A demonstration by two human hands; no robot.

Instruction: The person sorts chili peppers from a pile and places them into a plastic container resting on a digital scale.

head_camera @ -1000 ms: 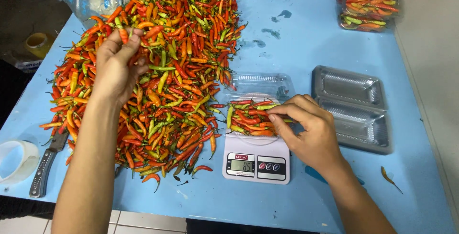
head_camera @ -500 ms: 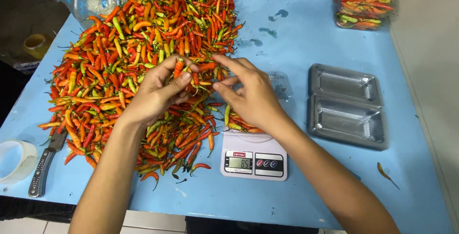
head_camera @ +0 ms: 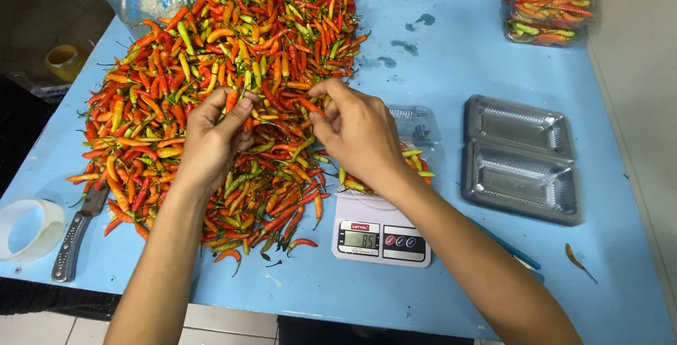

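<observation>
Red-orange chilli pile [head_camera: 211, 70] on blue table [head_camera: 458, 56]; left hand [head_camera: 211, 137] pinches one chilli [head_camera: 231, 100]; right hand [head_camera: 356, 133] pinches another chilli [head_camera: 308, 105], above white scale [head_camera: 381, 236].

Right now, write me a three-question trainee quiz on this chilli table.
1. True or false: both hands are over the chilli pile.
2. What stands on the kitchen scale? A) a knife B) a clear tray of chillies C) a roll of tape
3. Fill in: the closed pack of chillies lies at the table's far ____ corner.

Key
1. True: the left hand and right hand both pinch chillies over the pile.
2. B. The knife and tape roll lie at the near left edge.
3. Right.
</observation>
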